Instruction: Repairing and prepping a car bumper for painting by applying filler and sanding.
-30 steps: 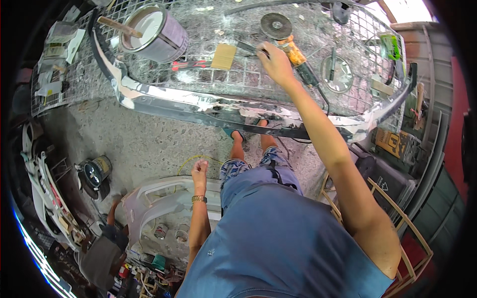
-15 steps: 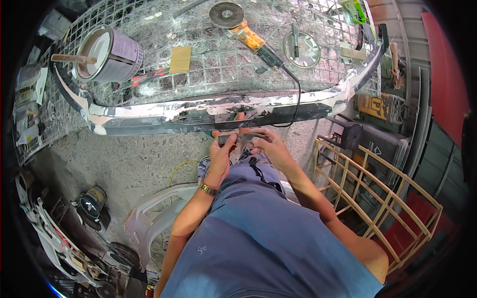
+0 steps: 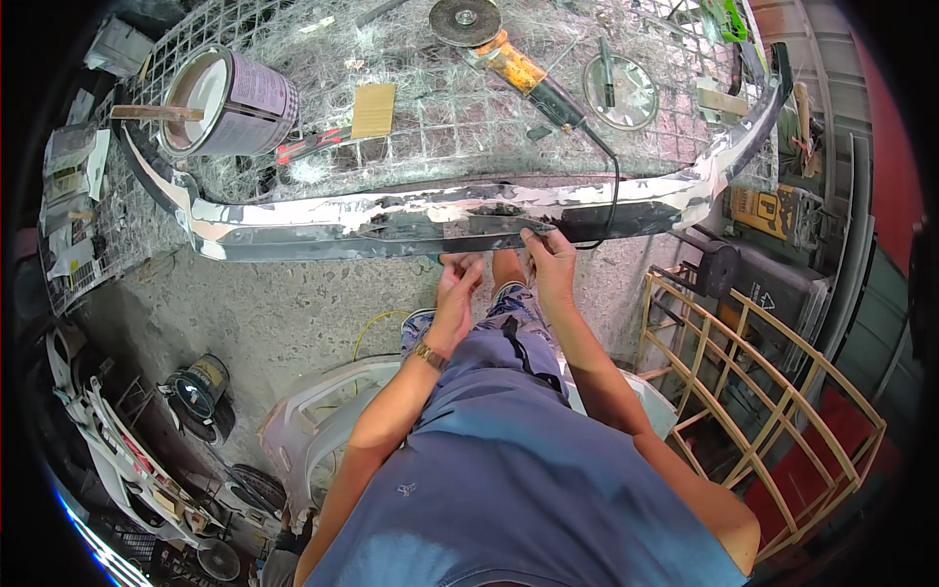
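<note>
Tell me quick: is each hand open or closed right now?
Left hand: fingers curled; can't tell if it's holding anything.
Right hand: closed, seemingly pinching a thin dark piece.

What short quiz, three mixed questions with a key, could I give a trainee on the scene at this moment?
1. Multiple choice: what juts out past the rim of the round grey metal can?
A) a green plastic clip
B) a flat brown wooden stick
C) a black power cord

2. True or false: the person's right hand is closer to the curved black-and-white bumper than to the can.

3. Short answer: which power tool lies to the right of the tan cardboard rectangle?

Key: 1. B. 2. True. 3. The orange-and-black angle grinder.
</note>
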Demonstrator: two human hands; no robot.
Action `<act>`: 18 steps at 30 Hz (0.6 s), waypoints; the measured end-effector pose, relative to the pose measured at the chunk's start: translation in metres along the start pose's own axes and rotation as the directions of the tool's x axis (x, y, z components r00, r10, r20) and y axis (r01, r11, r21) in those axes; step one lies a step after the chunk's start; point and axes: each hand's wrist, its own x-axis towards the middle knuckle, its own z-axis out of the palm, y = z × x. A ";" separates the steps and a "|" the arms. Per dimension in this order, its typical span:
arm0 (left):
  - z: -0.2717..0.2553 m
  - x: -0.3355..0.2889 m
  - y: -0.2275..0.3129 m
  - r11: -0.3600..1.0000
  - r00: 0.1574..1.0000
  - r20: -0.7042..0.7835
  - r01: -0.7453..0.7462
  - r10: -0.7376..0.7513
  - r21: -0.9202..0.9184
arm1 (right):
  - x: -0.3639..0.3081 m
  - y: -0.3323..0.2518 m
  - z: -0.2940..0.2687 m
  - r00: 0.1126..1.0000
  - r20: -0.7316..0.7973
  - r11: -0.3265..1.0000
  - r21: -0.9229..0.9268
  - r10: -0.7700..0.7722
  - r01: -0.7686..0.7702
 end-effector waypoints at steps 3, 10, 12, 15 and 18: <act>0.007 0.020 -0.003 0.988 0.995 0.041 -0.080 0.086 -0.129 | -0.004 0.002 0.010 0.994 0.044 0.994 -0.052 0.096 -0.094; 0.026 0.033 0.005 0.932 0.990 -0.143 -0.059 0.007 -0.359 | 0.002 0.010 0.012 0.991 0.060 0.993 -0.008 0.119 -0.119; 0.026 0.036 0.002 0.927 0.991 -0.137 -0.053 0.001 -0.372 | 0.003 0.010 0.010 0.989 0.070 0.992 -0.025 0.128 -0.126; 0.026 0.037 0.004 0.915 0.986 -0.164 -0.079 0.014 -0.396 | 0.002 0.012 0.013 0.995 0.063 0.997 -0.008 0.082 -0.082; 0.024 0.039 0.005 0.891 0.994 -0.099 0.005 -0.056 -0.454 | -0.011 0.004 0.009 0.998 -0.061 1.000 0.023 0.022 -0.021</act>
